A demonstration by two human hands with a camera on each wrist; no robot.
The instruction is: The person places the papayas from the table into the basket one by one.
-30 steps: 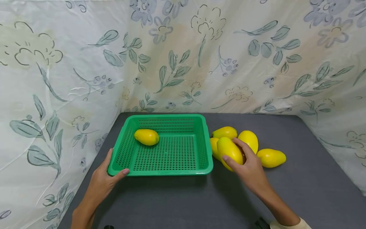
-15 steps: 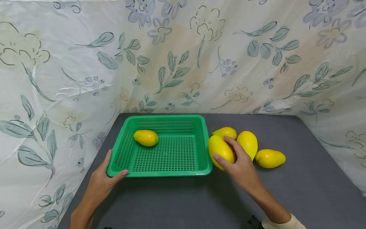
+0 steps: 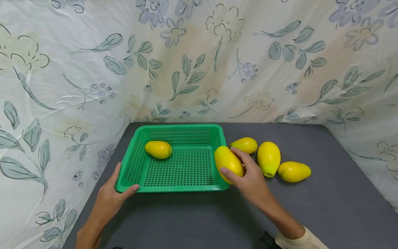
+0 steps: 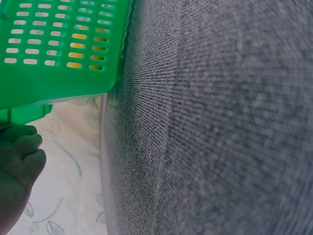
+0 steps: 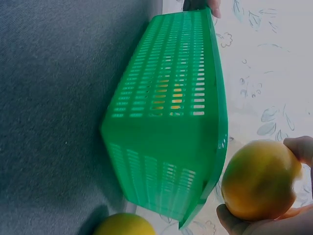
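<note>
At the near left corner of the green plastic basket [image 3: 183, 188], my left hand [image 3: 110, 199] grips the rim, thumb on top. The left wrist view shows its curled fingers [image 4: 22, 152] below the basket's edge. My right hand [image 3: 248, 176] holds a yellow mango [image 3: 228, 162] over the basket's right rim. In the right wrist view the held mango [image 5: 261, 181] is above rim height, between thumb and fingers. One mango [image 3: 158, 149] lies inside the basket at the left.
Right of the basket on the grey table [image 3: 326, 207] lie a mango at the back [image 3: 245, 145], a mango in the middle [image 3: 268, 159] and a mango at the right [image 3: 294, 172]. Flowered cloth [image 3: 192, 69] hangs behind and along the sides.
My right hand has carried the mango leftward from the group of mangoes to above the basket's right rim. My left hand stays on the basket corner.
</note>
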